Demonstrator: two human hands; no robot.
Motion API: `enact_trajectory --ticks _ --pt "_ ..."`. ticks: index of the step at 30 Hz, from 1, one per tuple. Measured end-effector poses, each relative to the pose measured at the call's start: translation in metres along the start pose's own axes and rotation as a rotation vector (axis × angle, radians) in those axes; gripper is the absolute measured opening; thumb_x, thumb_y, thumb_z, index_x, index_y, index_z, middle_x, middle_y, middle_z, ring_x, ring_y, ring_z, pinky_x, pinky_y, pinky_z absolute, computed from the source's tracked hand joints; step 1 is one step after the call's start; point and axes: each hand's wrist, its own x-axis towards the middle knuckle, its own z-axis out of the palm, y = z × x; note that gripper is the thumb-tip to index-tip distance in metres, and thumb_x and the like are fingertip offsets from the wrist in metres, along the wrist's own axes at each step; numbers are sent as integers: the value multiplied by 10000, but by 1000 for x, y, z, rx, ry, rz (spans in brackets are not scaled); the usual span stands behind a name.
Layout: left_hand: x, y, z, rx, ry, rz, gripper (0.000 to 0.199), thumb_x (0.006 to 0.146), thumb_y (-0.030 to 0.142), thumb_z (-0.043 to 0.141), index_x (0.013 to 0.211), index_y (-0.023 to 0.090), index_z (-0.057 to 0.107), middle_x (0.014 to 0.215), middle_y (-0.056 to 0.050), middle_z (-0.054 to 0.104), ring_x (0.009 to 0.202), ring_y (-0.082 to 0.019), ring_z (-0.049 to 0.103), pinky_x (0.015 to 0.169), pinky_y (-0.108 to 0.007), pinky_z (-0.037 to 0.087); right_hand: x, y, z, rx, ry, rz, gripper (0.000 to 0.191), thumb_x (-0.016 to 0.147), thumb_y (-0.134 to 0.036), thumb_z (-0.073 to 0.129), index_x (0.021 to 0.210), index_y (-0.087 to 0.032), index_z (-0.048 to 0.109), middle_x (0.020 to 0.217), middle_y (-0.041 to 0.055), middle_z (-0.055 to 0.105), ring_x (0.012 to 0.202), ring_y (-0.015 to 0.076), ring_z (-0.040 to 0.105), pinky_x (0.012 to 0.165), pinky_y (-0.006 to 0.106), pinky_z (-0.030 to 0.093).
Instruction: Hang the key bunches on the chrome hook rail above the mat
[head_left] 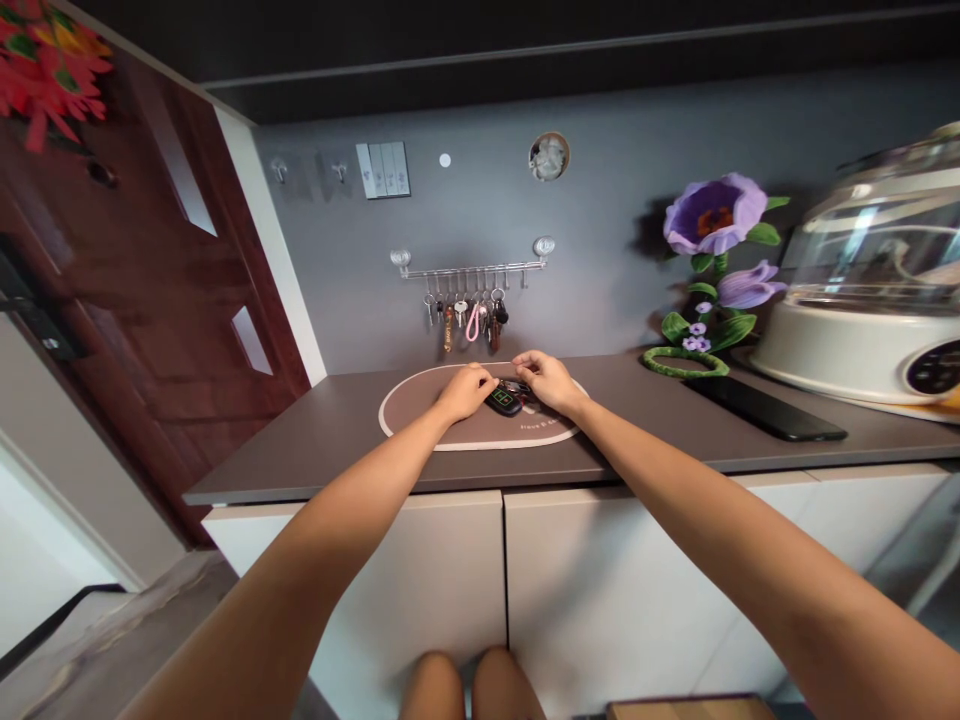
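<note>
A black key fob (503, 401) with green button outlines lies on the brown oval mat (420, 412) with a pale rim. At its left end is my left hand (466, 391), its fingers closed in a pinch on the fob's edge. On the other side my right hand (548, 380) is over the mat, thumb and fingers curled near the small metal parts beside the fob; what they hold, if anything, is too small to make out. Above the mat, several keys (460, 312) and a pink loop (472, 323) hang from a clear hook rail (476, 270) on the wall.
A purple flower decoration (716, 225) with a green ring base stands at the right of the counter (292, 440). Near it lie a black phone (765, 408) and a white appliance with a clear dome (847, 330). A dark shelf (525, 50) overhangs the counter.
</note>
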Motion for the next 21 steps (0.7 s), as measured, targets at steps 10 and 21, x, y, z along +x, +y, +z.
enact_trajectory --ticks 10,21 --pt "3 2 -4 -82 155 -54 241 793 269 458 659 146 616 704 -33 537 712 -136 506 701 -258 391 -5 -18 1 3 -4 5 141 687 -189 563 817 -173 615 781 16 626 685 108 540 726 268 424" --pt "6 0 1 -683 213 -346 297 717 391 529 725 110 625 627 -23 600 556 -112 505 545 -230 388 -5 -18 3 -22 -44 -74 198 738 -259 521 908 -178 579 839 31 621 740 124 564 710 271 438"
